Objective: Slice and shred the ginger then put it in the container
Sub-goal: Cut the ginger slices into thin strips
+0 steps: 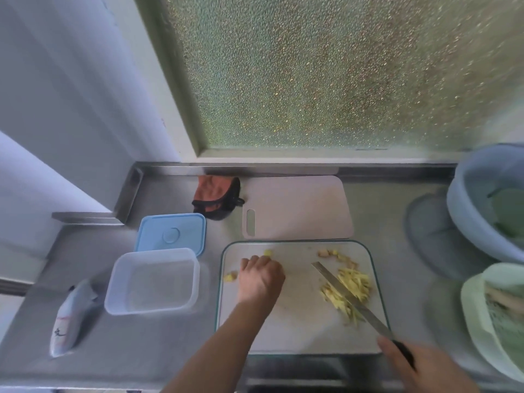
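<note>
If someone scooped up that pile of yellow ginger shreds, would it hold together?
Probably not: the ginger shreds lie as loose thin strips, so some would likely fall. They look light, perhaps moist enough to cling to the knife laid over them.

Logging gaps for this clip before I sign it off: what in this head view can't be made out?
- Left hand: curled fingers face away; whether they hold ginger is hidden.
- Right hand: blurred and cut by the bottom edge; grip on the knife handle is only partly seen.
- Blue basin and green basin: cut by the right edge; contents unclear.
- Packet: writing too small to read.
</note>
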The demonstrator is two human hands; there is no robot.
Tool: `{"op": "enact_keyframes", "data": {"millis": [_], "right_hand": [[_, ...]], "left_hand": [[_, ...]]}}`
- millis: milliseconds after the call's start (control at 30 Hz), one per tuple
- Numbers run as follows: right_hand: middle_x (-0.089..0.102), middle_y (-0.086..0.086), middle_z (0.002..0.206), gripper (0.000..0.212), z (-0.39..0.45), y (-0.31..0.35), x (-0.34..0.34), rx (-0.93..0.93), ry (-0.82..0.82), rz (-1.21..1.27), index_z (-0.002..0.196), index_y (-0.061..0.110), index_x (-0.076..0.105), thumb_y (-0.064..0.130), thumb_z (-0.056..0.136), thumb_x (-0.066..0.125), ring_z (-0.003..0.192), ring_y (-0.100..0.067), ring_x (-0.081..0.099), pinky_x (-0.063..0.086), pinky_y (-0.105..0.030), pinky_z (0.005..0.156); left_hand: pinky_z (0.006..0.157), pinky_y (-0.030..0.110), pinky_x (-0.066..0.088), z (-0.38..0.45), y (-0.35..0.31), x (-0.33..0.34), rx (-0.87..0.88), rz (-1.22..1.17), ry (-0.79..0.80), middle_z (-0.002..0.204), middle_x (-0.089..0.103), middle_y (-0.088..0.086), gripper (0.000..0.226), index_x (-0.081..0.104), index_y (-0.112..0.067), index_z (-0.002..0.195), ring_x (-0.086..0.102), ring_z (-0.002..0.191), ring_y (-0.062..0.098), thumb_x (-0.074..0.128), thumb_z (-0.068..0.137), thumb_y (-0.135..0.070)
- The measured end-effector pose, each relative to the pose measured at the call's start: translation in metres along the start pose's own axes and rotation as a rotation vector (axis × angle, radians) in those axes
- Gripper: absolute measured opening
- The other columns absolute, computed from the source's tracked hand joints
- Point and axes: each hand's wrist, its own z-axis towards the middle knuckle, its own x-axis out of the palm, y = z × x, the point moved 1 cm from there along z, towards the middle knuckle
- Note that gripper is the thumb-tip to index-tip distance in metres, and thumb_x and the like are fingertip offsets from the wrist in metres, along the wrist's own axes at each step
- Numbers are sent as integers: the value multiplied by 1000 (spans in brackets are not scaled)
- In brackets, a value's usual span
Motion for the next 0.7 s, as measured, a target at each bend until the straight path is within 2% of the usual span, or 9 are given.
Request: {"op": "enact_keyframes", "data": {"millis": [67,167,267,367,433,467,533,600,700], "right_hand": [[66,4,67,67,-5,5,-5,40,-22,-8,72,32,65,82,74,21,70,-6,63,46,-19,65],[59,8,51,84,-11,8,-9,28,-39,47,58,42,60,100,47,0,52,-1,53,43,-20,58],[53,18,40,40,-17,7,-16,-53,-86,109,60,50,63,80,75,40,51,8,49,45,-17,58],[58,13,46,42,-12,7,-19,-211,-134,-47,84,55,60,78,83,25,63,-4,67,43,-19,66],[65,12,68,36,-9,3,-21,-408,-344,-105,107,55,48,64,96,15,100,8,64,32,-20,97],[66,12,100,36,-10,6,-24,-482,-399,-160,130,54,36,54,100,14,128,16,37,14,-14,110],[20,11,157,48,-9,9,-29,-528,-405,-252,145,32,34,45,102,14,143,6,-8,-9,-5,109],[46,-7,144,57,-8,7,-27,-485,-337,-236,130,22,57,48,101,15,146,-12,4,-9,-12,114],[50,-7,141,72,-4,1,-19,-463,-295,-174,97,12,74,53,100,15,144,4,-10,-5,-18,118]], "left_hand": [[54,32,48,-3,9,-3,-90,-54,-23,53,59,-1,28,63,-17,51,55,48,25,55,77,-22],[54,34,48,-7,11,1,-163,-36,-10,52,58,-1,33,63,-17,49,55,48,26,51,78,-28],[56,34,47,-7,4,7,-210,-35,50,51,58,-1,26,64,-18,49,56,46,27,63,73,-28],[60,34,49,-9,2,6,-257,-137,92,58,65,-2,17,71,-20,58,61,53,25,71,70,-31],[61,36,50,-12,0,4,-251,-126,98,65,68,-1,14,75,-19,64,62,60,26,73,68,-32],[60,37,49,-12,-1,3,-245,-94,97,67,68,0,14,75,-19,65,61,61,28,74,66,-33],[58,38,46,-11,-3,4,-227,-43,82,67,65,0,12,73,-19,62,58,59,29,78,64,-30],[57,38,43,-10,-4,7,-203,-7,68,64,62,0,20,68,-16,56,56,56,29,88,60,-17],[56,38,43,-10,-6,6,-153,59,63,62,61,0,30,64,-14,54,54,55,28,94,53,-8]]}}
